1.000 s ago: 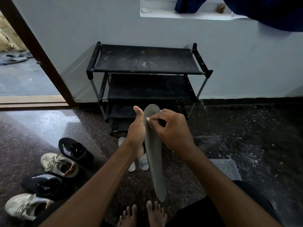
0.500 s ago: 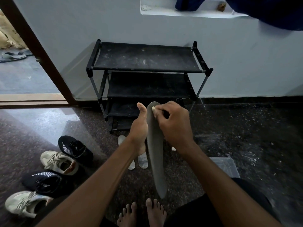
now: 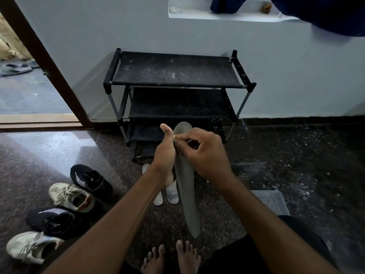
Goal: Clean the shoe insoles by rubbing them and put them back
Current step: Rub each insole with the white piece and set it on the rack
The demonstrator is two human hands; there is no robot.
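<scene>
Against the pale wall stands the black three-tier fabric-and-tube shoe rack [image 3: 177, 84], its shelves bare, on the dark speckled stone floor [image 3: 296, 165]. To the person's left on that floor lie four shoes in a loose row: two black knit sneakers [image 3: 89, 179] and two beige lace-up sneakers [image 3: 72, 197], all well clear of the hands. A clear plastic tray [image 3: 270, 201] sits near the right forearm. Two pale flat insoles [image 3: 172, 191] lie side by side on the floor, partly hidden behind the left wrist. Between the hands hangs the long grey foam insole [image 3: 187, 194], its long axis near vertical, rounded toe end up toward the rack, narrow heel end pointing down just above the bare feet. The left hand [image 3: 165, 157] grips its upper left edge, thumb raised. The right hand [image 3: 205, 153] is closed, fingertips [image 3: 177, 137] pinched against the upper face. Judgement: rubbing is under way near the toe end; the lower length lies unobstructed below the right hand.
</scene>
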